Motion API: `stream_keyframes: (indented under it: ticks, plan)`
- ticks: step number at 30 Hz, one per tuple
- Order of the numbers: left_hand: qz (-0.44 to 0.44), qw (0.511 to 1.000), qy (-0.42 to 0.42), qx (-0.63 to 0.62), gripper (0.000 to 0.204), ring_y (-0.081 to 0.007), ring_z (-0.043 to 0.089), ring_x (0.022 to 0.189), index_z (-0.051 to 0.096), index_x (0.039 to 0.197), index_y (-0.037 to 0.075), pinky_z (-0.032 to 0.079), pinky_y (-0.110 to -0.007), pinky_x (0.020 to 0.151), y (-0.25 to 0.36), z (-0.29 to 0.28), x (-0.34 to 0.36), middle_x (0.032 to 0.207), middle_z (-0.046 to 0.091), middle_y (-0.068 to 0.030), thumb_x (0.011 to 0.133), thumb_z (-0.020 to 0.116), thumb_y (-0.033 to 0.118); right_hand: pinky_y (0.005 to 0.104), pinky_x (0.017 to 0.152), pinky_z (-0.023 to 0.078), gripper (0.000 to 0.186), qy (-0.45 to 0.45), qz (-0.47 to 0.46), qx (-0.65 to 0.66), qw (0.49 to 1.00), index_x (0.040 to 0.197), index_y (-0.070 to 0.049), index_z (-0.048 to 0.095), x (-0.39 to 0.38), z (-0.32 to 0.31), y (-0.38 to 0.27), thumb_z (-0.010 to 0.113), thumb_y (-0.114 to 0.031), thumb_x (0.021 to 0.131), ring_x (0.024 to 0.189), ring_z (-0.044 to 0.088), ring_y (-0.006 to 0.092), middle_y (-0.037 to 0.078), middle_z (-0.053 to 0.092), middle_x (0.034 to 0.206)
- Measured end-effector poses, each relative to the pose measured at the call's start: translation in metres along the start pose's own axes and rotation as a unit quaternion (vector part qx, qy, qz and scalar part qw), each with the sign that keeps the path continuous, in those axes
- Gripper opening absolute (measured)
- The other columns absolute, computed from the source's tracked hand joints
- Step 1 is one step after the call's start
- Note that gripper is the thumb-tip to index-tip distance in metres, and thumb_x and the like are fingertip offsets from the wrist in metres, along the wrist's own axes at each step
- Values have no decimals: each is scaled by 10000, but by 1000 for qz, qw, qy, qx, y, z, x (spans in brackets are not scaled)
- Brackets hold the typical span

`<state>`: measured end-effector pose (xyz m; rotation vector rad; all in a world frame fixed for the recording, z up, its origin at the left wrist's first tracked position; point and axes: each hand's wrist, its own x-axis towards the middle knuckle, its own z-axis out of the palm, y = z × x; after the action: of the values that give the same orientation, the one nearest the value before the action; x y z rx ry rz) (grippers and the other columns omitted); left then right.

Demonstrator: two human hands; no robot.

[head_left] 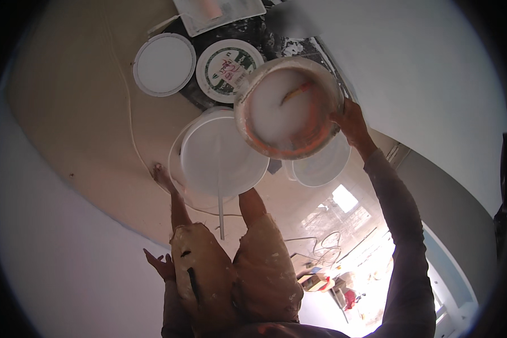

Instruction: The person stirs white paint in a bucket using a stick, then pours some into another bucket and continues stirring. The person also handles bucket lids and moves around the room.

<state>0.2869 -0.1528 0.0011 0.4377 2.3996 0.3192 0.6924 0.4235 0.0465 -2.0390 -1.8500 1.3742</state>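
Note:
My right hand (352, 127) grips the rim of an orange bucket (311, 133), its fingers closed over the edge. Crusted with whitish residue, the bucket holds a cloudy white liquid, and a short tool with a reddish end (296, 92) shows in it. Below and to the left stands a large white bucket (200, 149) filled with something white, a pale stick (221, 214) lying across it and jutting out toward me. Down beside my left thigh, my left hand (162, 265) hangs with fingers apart, holding nothing.
Behind stand a round white container (164, 65) and a bucket with a green-patterned lid (219, 59). A white tray (239, 11) lies at the top. Another pale bucket (327, 169) is partly hidden by the orange one. A cable (130, 112) runs along the floor; a wall (434, 73) rises at right.

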Motion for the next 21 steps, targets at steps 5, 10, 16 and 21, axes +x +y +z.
stream_keyframes:
  ticks: [5, 10, 16, 21]
  plan:
    - [-12, 1000, 5, 6, 911, -290, 247, 1321, 76, 1452, 109, 460, -353, 841, -14, -2, 1, 1489, 109, -141, 719, 600, -28, 359, 746, 488, 386, 13, -35, -31, 999, 1040, 76, 553, -22, 15, -11, 577, -83, 690, 844, 628, 280, 208, 624, 916]
    - [-26, 999, 10, -17, 911, -299, 242, 1320, 67, 1453, 101, 465, -350, 831, -22, -2, 2, 1489, 101, -149, 724, 602, -16, 363, 751, 495, 393, 29, -48, -83, 995, 1063, 65, 555, -33, 28, -18, 571, -99, 706, 833, 638, 286, 204, 636, 901]
    - [-25, 1000, 12, -11, 912, -308, 240, 1318, 59, 1450, 82, 469, -347, 827, -31, -2, 3, 1489, 95, -159, 729, 611, -5, 362, 725, 497, 380, 51, -46, -96, 993, 1048, 55, 567, -40, 38, -20, 578, -131, 718, 798, 643, 290, 197, 644, 861]
    - [-21, 999, 13, -31, 930, -306, 236, 1321, 56, 1453, 94, 471, -349, 825, -34, 0, 3, 1488, 92, -158, 722, 625, 1, 373, 717, 490, 362, 64, -16, -92, 994, 1023, 50, 576, -50, 42, -14, 570, -138, 713, 783, 641, 288, 187, 646, 854]
